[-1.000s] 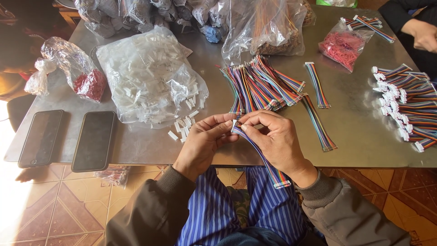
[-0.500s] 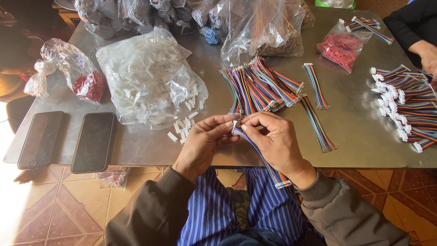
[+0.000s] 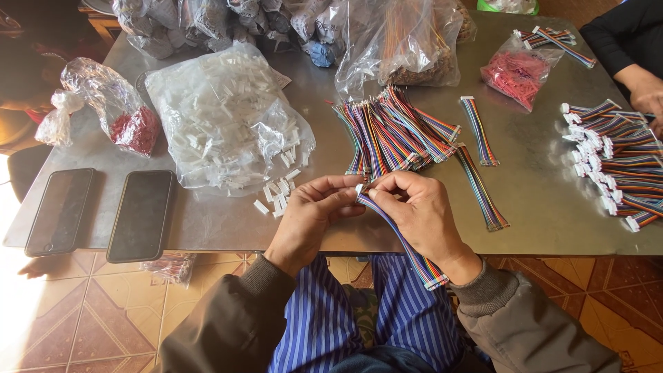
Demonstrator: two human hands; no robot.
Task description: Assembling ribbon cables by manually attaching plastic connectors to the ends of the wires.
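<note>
Both hands, left (image 3: 311,217) and right (image 3: 414,211), clenched on one flat rainbow-coloured ribbon cable (image 3: 404,242), small white plastic connector (image 3: 359,188) at its tip, above grey metal surface (image 3: 539,207).

Home assembly workshop: metal table (image 3: 539,214), bagged connectors (image 3: 221,117), ribbon cables (image 3: 394,131)

A: Cam setup?
B: Single head cam, worn by the person. Looks steeply down and forward over the counter (image 3: 525,207).
A: Range?
B: Close. Near edge, lap and floor tiles (image 3: 90,311) at the bottom, far edge at the top. No second view.
</note>
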